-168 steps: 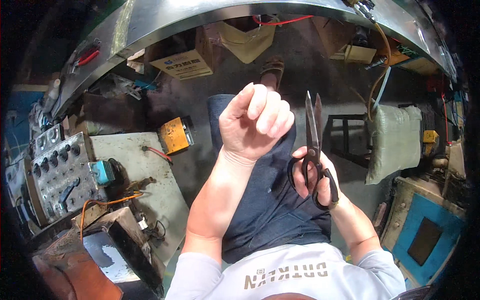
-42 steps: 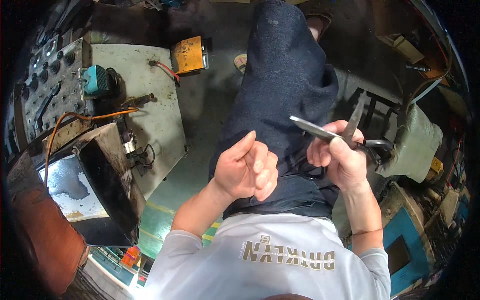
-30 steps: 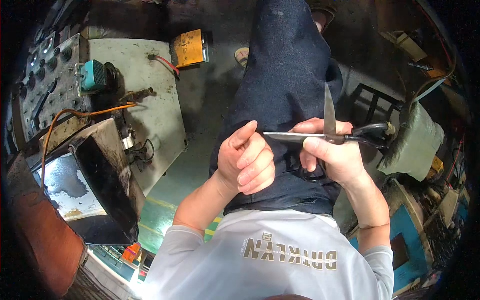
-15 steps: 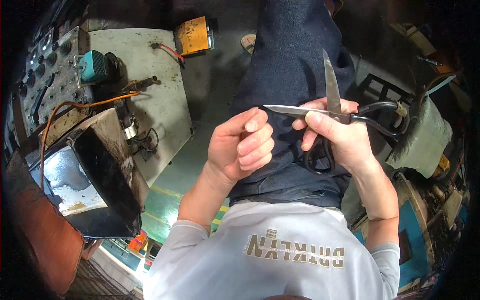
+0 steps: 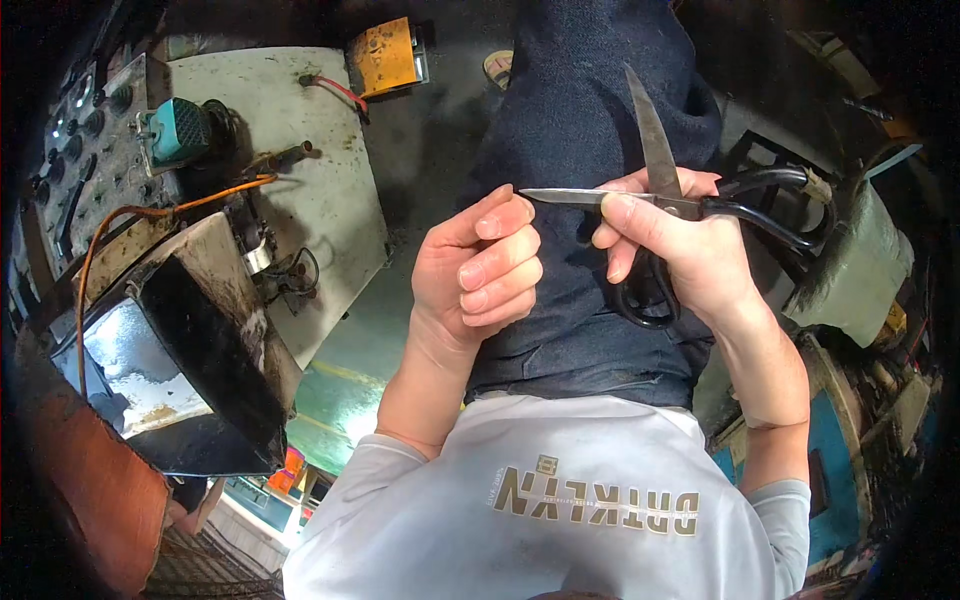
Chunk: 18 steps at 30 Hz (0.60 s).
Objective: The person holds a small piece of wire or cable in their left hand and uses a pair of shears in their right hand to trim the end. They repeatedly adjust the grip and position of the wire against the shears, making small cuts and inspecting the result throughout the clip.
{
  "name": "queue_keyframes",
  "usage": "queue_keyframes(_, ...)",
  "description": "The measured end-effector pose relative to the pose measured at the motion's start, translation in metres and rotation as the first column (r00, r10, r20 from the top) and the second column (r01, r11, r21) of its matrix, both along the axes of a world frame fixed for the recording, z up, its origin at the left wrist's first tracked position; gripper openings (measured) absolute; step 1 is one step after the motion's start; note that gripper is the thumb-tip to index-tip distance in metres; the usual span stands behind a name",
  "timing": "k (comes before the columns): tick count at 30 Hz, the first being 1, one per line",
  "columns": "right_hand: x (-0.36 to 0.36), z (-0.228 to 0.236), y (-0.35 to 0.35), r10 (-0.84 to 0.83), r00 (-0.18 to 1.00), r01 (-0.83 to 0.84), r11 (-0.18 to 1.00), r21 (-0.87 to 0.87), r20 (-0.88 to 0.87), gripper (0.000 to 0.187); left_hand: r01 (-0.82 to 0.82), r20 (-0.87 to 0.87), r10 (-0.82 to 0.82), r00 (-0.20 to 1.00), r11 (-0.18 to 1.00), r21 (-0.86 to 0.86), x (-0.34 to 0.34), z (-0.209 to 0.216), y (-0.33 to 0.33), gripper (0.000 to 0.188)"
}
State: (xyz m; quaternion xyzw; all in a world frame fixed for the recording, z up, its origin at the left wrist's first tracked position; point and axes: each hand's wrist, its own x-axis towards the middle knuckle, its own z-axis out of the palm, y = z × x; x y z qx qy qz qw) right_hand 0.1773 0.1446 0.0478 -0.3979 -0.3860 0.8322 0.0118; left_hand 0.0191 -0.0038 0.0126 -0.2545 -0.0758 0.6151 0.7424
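"What has just changed?"

"The left hand's [image 5: 475, 265] upper fingertips have drawn together just beside the scissors' [image 5: 682, 207] tip, so the work now sits there. Its fingers are half-curled; I cannot tell whether they pinch anything."

"And the right hand [image 5: 690, 245]?"

"Wrapped around the spread scissors, at two o'clock; its forearm [image 5: 755, 345] slants toward eleven."

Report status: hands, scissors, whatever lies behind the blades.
Right hand gripping the black-handled scissors, blades spread. Left hand curled near one blade tip; can't tell whether it pinches anything. Dark blue jeans behind the blades.
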Motion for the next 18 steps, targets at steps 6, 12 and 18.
queue_keyframes(6,-0.0032,0.0034,-0.0005,-0.002,0.999,0.001,1.0,0.018,0.034,0.026,0.01,-0.043,-0.009,0.999,0.999,0.036,0.0003,-0.0031,-0.0012,0.041)
queue_keyframes(12,-0.0028,0.0033,0.0019,0.0,0.999,0.0,1.0,0.011,0.033,0.026,0.024,-0.084,-0.022,0.996,0.999,0.021,0.0001,-0.0019,-0.0012,0.039)
queue_keyframes(18,-0.0024,0.0007,0.0019,0.007,1.0,-0.007,1.0,0.01,0.019,0.026,0.014,-0.087,-0.011,0.996,0.999,0.033,0.0008,-0.0025,-0.0014,0.038)
